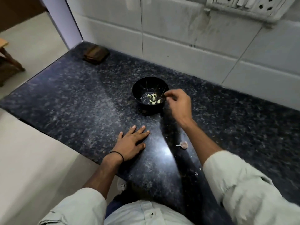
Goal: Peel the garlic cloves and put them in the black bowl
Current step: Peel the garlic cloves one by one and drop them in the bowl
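Our right grip [178, 103] hangs pinched over the bowl [139, 88] rim; we cannot tell if it holds anything. The clove [182, 145] lies behind it, toward us, tip leftward.

Left hand [131, 143] flat on dark speckled worktop [78, 98], fingers straight. Right hand [177, 103] over right rim of black bowl [151, 108], fingers curled; any hold unclear. Peeled garlic cloves [153, 99] in bowl. One unpeeled clove [183, 145] on worktop beside right forearm.
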Demonstrator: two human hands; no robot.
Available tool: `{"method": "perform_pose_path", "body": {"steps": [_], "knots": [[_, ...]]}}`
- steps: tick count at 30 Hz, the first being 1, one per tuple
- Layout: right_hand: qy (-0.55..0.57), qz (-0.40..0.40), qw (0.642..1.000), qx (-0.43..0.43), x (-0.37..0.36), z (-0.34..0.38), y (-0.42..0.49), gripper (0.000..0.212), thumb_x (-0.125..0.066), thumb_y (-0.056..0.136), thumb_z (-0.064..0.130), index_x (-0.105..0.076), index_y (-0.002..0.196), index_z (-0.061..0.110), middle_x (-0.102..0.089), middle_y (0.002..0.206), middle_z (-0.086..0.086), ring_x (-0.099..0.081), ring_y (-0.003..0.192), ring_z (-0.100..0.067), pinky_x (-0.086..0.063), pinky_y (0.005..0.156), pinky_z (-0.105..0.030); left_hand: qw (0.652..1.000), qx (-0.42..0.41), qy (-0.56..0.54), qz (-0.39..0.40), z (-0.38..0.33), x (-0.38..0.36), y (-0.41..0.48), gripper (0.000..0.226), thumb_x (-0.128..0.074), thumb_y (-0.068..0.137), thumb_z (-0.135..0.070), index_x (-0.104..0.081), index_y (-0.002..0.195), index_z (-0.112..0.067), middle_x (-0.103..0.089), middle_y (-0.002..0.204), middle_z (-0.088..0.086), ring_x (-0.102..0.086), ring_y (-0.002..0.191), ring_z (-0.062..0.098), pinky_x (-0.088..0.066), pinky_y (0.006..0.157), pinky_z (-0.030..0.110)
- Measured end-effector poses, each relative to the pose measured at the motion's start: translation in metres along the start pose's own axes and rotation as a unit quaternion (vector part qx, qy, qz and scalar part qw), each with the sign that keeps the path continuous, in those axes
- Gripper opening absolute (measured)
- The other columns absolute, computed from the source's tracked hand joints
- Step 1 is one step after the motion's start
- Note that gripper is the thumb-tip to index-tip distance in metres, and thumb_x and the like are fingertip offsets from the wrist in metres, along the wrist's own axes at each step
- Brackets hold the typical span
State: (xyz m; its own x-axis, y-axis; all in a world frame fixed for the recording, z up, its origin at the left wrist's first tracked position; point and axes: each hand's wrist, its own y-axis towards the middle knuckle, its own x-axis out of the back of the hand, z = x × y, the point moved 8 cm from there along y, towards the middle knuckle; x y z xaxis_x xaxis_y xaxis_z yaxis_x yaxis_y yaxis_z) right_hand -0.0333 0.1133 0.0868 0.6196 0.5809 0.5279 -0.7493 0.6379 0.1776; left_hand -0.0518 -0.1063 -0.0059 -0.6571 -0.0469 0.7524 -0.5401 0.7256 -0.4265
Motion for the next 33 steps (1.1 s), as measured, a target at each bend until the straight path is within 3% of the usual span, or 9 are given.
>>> {"method": "perform_pose_path", "body": {"steps": [2,5,9,12,16,19,23,28,33], "knots": [[0.011,-0.020,0.999,-0.033,0.020,-0.017,-0.026,0.018,-0.065,0.090,0.004,-0.076,0.102,0.014,-0.068,0.102,0.000,-0.061,0.090,-0.005,-0.042,0.080,-0.003,0.998,0.007,-0.030,-0.048,-0.002,-0.002,-0.002,0.055,-0.051,0.102,-0.031,-0.031,0.152,-0.042,-0.012,0.162,-0.023,0.001,0.153,0.011,0.003,0.120,0.057],[0.031,-0.006,0.993,-0.112,0.036,-0.056,-0.078,0.018,-0.068,0.092,0.006,-0.073,0.104,0.019,-0.068,0.101,0.001,-0.062,0.085,0.003,-0.039,0.070,0.002,0.989,0.022,-0.066,-0.131,-0.004,-0.005,-0.005,0.048,-0.053,0.101,-0.030,-0.043,0.148,-0.035,-0.024,0.161,-0.019,-0.010,0.153,0.013,-0.004,0.121,0.050],[0.042,0.059,0.987,-0.145,0.032,-0.097,-0.142,0.029,-0.080,0.083,0.015,-0.071,0.110,0.024,-0.065,0.104,0.009,-0.063,0.095,-0.005,-0.046,0.085,-0.012,0.957,0.010,-0.152,-0.249,-0.010,0.001,-0.006,0.029,-0.063,0.096,-0.026,-0.069,0.123,-0.018,-0.051,0.148,-0.006,-0.036,0.144,0.015,-0.021,0.121,0.036],[-0.009,0.066,0.993,-0.098,0.028,-0.099,-0.163,0.028,-0.079,0.081,0.019,-0.072,0.108,0.022,-0.055,0.111,0.008,-0.055,0.107,-0.009,-0.036,0.094,-0.008,0.933,-0.026,-0.207,-0.293,-0.024,0.004,-0.008,0.008,-0.071,0.090,-0.015,-0.075,0.089,-0.008,-0.065,0.127,-0.005,-0.054,0.128,0.013,-0.030,0.104,0.006],[0.006,0.011,0.996,-0.084,0.030,-0.092,-0.168,0.019,-0.069,0.081,0.024,-0.073,0.099,0.023,-0.057,0.107,0.010,-0.054,0.108,-0.014,-0.041,0.093,-0.020,0.943,-0.077,-0.210,-0.246,-0.051,-0.008,-0.004,0.009,-0.075,0.081,-0.002,-0.071,0.077,-0.010,-0.062,0.132,-0.004,-0.058,0.118,0.006,-0.031,0.091,-0.003],[0.040,-0.020,0.994,-0.100,0.033,-0.091,-0.173,0.020,-0.072,0.083,0.020,-0.072,0.102,0.024,-0.059,0.105,0.016,-0.057,0.105,-0.012,-0.045,0.090,-0.026,0.950,-0.131,-0.218,-0.184,-0.068,-0.023,-0.003,0.019,-0.069,0.082,0.003,-0.071,0.088,-0.014,-0.059,0.136,-0.008,-0.057,0.119,0.002,-0.042,0.099,0.011],[0.097,-0.065,0.985,-0.129,0.037,-0.088,-0.182,0.040,-0.074,0.083,0.007,-0.068,0.118,0.026,-0.063,0.110,0.013,-0.062,0.099,-0.010,-0.053,0.089,-0.033,0.938,-0.135,-0.283,-0.148,-0.081,-0.031,-0.005,0.017,-0.065,0.092,-0.005,-0.073,0.104,-0.014,-0.071,0.112,-0.007,-0.064,0.100,-0.003,-0.050,0.090,0.016],[0.171,-0.069,0.977,-0.110,0.033,-0.063,-0.187,0.053,-0.071,0.084,0.001,-0.060,0.129,0.026,-0.067,0.114,0.007,-0.067,0.099,-0.017,-0.057,0.089,-0.046,0.882,-0.050,-0.466,-0.040,-0.086,-0.046,-0.001,0.019,-0.055,0.101,-0.017,-0.073,0.103,-0.013,-0.070,0.097,0.025,-0.059,0.073,0.023,-0.046,0.054,0.026],[0.201,-0.092,0.970,-0.101,0.035,-0.052,-0.192,0.044,-0.070,0.086,0.002,-0.062,0.123,0.025,-0.059,0.120,0.004,-0.065,0.110,-0.021,-0.056,0.094,-0.047,0.833,-0.063,-0.549,-0.022,-0.096,-0.046,-0.007,0.012,-0.061,0.096,-0.010,-0.072,0.101,-0.011,-0.075,0.093,0.008,-0.064,0.076,0.014,-0.048,0.057,0.021]]}}
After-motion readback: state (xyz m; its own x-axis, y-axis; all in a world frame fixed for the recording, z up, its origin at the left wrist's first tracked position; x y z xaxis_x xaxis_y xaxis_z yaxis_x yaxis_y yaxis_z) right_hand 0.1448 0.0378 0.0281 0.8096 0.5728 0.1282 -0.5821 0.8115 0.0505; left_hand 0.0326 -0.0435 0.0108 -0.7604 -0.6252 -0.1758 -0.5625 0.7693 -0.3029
